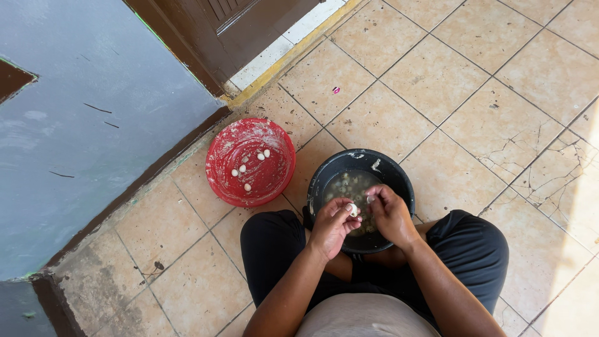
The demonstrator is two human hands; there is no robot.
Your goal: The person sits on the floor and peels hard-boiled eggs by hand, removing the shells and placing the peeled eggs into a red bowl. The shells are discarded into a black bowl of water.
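Left hand (332,223) pinches a small white garlic clove (354,210) over the black basin (362,170) of soaking cloves, while the right hand (388,212) nips its skin; peeling seems underway. Peeled cloves lie in the red basin (250,162) just beside.

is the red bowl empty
No, the red bowl on the tiled floor holds a few small white peeled pieces scattered inside it.
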